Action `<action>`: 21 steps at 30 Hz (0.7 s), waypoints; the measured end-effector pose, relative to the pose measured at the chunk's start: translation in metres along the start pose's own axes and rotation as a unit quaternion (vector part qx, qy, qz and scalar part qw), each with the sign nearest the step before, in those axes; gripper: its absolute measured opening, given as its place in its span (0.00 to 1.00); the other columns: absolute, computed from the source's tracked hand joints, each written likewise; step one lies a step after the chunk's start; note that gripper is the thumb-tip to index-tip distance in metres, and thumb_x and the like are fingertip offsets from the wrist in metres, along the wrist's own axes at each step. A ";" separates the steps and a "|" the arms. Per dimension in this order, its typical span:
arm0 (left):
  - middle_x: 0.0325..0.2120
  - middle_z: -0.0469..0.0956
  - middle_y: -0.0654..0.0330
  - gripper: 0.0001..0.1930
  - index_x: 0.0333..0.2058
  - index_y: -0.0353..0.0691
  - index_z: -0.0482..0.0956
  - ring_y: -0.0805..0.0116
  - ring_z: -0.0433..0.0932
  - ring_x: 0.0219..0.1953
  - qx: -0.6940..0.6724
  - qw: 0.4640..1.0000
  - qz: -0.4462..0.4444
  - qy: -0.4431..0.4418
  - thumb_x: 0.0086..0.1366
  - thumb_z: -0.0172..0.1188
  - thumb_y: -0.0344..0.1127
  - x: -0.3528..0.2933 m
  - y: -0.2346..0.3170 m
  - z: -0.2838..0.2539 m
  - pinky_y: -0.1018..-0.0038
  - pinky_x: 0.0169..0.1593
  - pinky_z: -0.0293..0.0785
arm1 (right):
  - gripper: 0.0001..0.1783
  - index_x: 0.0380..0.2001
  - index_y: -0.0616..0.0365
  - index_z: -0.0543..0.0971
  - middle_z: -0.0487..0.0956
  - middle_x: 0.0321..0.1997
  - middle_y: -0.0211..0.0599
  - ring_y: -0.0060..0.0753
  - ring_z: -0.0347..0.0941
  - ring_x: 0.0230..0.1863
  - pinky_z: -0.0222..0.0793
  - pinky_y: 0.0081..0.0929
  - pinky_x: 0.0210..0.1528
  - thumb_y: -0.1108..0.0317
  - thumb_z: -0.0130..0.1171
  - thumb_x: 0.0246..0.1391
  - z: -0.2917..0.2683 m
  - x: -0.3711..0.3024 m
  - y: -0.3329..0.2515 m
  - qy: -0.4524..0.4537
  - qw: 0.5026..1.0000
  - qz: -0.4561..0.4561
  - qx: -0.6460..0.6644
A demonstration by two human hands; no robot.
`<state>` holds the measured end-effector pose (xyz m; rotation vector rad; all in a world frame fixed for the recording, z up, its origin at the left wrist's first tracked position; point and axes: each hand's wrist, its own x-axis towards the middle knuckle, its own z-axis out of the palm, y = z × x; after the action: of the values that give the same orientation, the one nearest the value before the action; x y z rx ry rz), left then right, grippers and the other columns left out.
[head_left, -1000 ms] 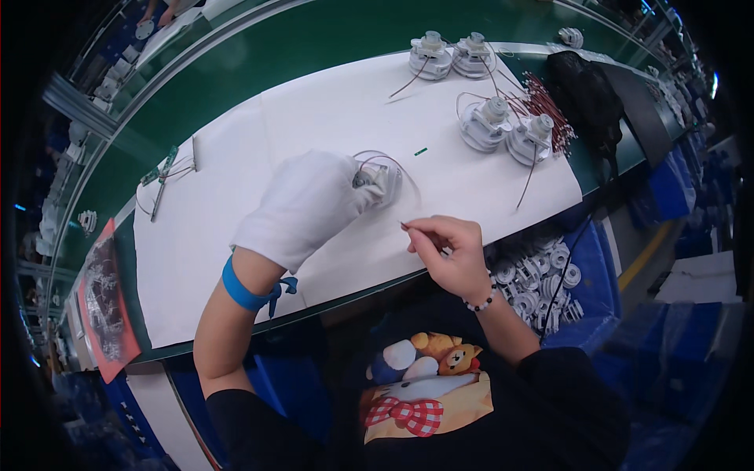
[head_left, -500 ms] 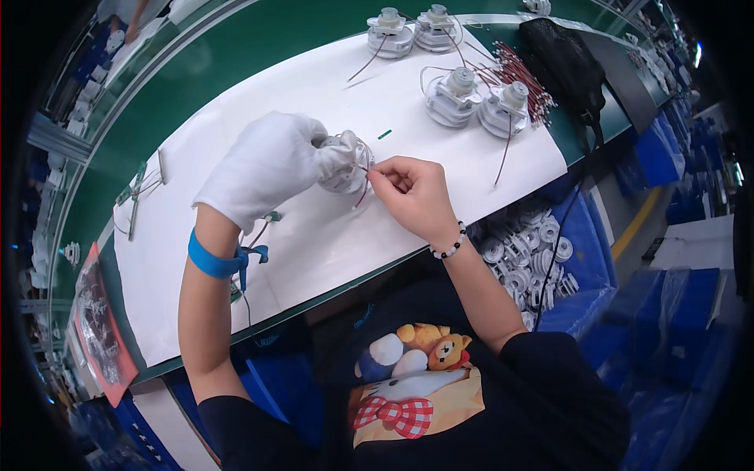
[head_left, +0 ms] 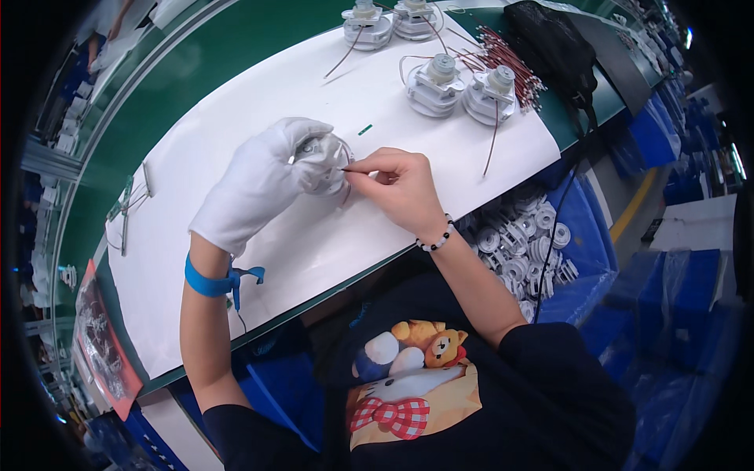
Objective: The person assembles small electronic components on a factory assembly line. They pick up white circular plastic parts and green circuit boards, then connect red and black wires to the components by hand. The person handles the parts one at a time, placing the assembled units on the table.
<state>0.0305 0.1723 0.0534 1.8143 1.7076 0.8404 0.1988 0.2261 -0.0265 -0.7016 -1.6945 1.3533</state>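
Observation:
My left hand, in a white glove, is closed around a white round plastic housing and holds it a little above the white sheet. Its fingers cover the housing's left side. A thin brown wire hangs from the right side of the housing. There, my bare right hand pinches with thumb and forefinger. A thin dark tip shows at those fingertips against the housing, too small to name. Just beyond lies a small green circuit strip.
Several white motor-like assemblies with wires stand at the far side, by a bundle of red-brown wires and a black bag. A blue bin of white plastic parts sits right of the table. Circuit boards lie at left.
The view has shifted slightly. My left hand has turned the housing, so more of its face shows. My right fingertips have come closer against its right side, still pinched.

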 end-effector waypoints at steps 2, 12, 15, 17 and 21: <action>0.34 0.75 0.58 0.16 0.43 0.35 0.73 0.70 0.73 0.37 -0.046 0.998 -0.025 -0.017 0.61 0.53 0.39 0.001 0.004 0.002 0.76 0.42 0.70 | 0.05 0.25 0.62 0.81 0.77 0.19 0.30 0.11 0.62 0.16 0.56 0.11 0.18 0.75 0.60 0.41 -0.003 0.001 0.001 -0.002 1.000 0.014 -0.001; 0.31 0.74 0.62 0.15 0.42 0.36 0.74 0.77 0.71 0.32 -0.068 0.996 -0.058 -0.014 0.63 0.52 0.40 0.002 0.003 0.006 0.80 0.38 0.69 | 0.04 0.23 0.65 0.81 0.77 0.18 0.27 0.06 0.59 0.14 0.52 0.09 0.16 0.74 0.61 0.42 -0.003 0.004 -0.005 0.000 0.996 0.092 0.008; 0.30 0.75 0.63 0.14 0.42 0.36 0.74 0.78 0.71 0.32 -0.084 0.994 -0.065 -0.010 0.63 0.52 0.40 0.000 0.003 0.006 0.81 0.38 0.69 | 0.04 0.23 0.65 0.81 0.76 0.18 0.28 0.08 0.59 0.15 0.52 0.11 0.16 0.75 0.61 0.41 0.001 0.003 -0.007 0.021 0.999 0.033 -0.028; 0.29 0.75 0.63 0.14 0.42 0.35 0.73 0.78 0.72 0.32 -0.098 0.993 -0.070 -0.010 0.63 0.52 0.40 -0.002 0.003 0.005 0.81 0.37 0.70 | 0.04 0.23 0.64 0.81 0.75 0.17 0.29 0.10 0.60 0.15 0.52 0.12 0.17 0.75 0.61 0.40 0.004 0.001 -0.010 0.032 0.998 -0.009 -0.058; 0.29 0.75 0.63 0.13 0.42 0.36 0.73 0.78 0.72 0.31 -0.121 0.990 -0.076 -0.011 0.64 0.51 0.38 -0.003 0.002 0.005 0.80 0.36 0.70 | 0.03 0.22 0.63 0.81 0.75 0.17 0.31 0.13 0.61 0.15 0.54 0.14 0.17 0.75 0.61 0.39 0.006 0.002 -0.011 0.037 0.995 -0.040 -0.084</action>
<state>0.0356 0.1699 0.0508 1.5082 1.6292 0.9145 0.1932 0.2217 -0.0157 -0.7619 -1.7732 1.1255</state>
